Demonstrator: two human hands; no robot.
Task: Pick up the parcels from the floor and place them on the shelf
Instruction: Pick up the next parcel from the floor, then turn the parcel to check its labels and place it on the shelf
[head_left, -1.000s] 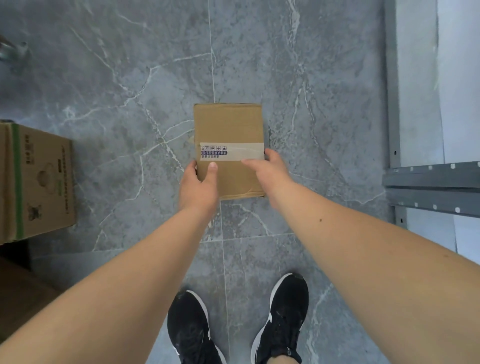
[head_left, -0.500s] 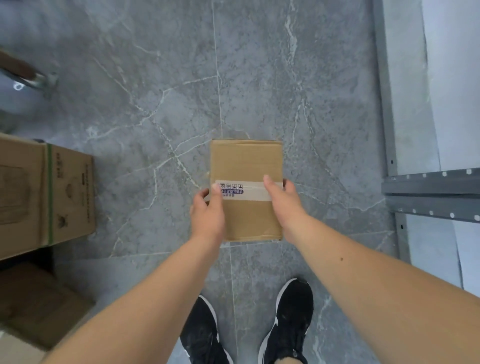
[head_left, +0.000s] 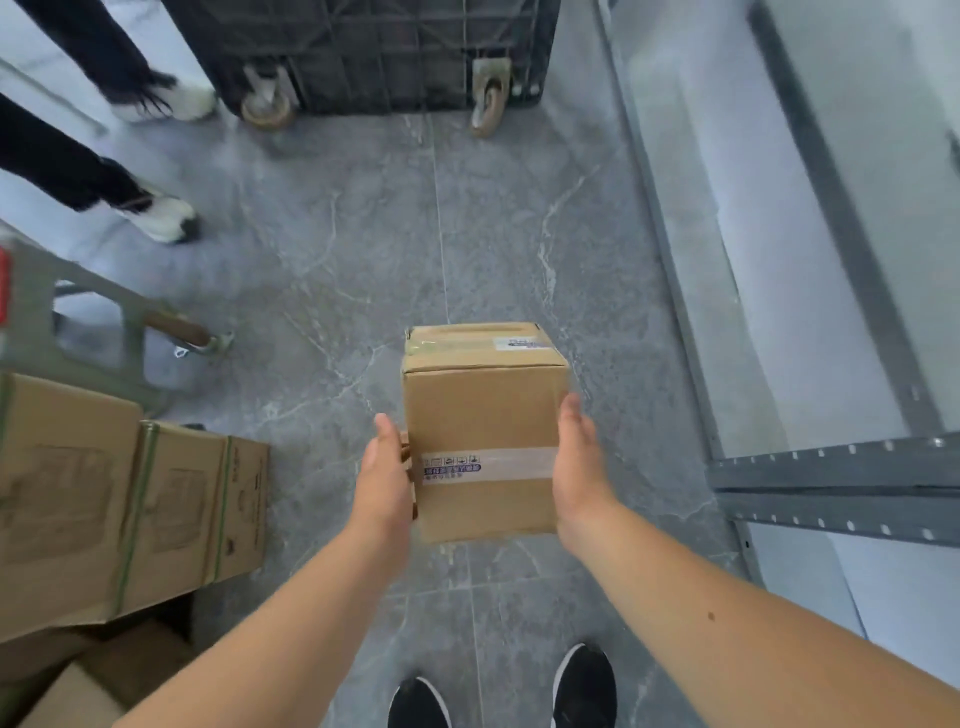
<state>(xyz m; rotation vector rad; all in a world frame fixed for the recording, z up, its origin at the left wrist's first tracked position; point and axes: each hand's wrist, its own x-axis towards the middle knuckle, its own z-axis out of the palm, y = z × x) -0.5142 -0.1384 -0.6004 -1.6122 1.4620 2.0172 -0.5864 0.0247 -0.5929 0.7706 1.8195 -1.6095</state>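
Observation:
A small brown cardboard parcel (head_left: 480, 415), taped across with a printed label strip, is held in the air above the grey floor in front of me. My left hand (head_left: 385, 480) presses its left side and my right hand (head_left: 579, 467) presses its right side. The grey metal shelf (head_left: 831, 478) stands at the right, its horizontal beam level with my right wrist and apart from the parcel.
Larger cardboard boxes (head_left: 130, 509) with green straps are stacked at the left. A black wheeled cart (head_left: 374, 57) stands at the far end of the floor. Another person's legs and white shoes (head_left: 161, 218) are at the upper left. A grey stool (head_left: 93, 332) sits beside the boxes.
The parcel has come up off the floor between both hands and tilted so its end face shows. The view has lifted, bringing the cart and another person's legs into sight.

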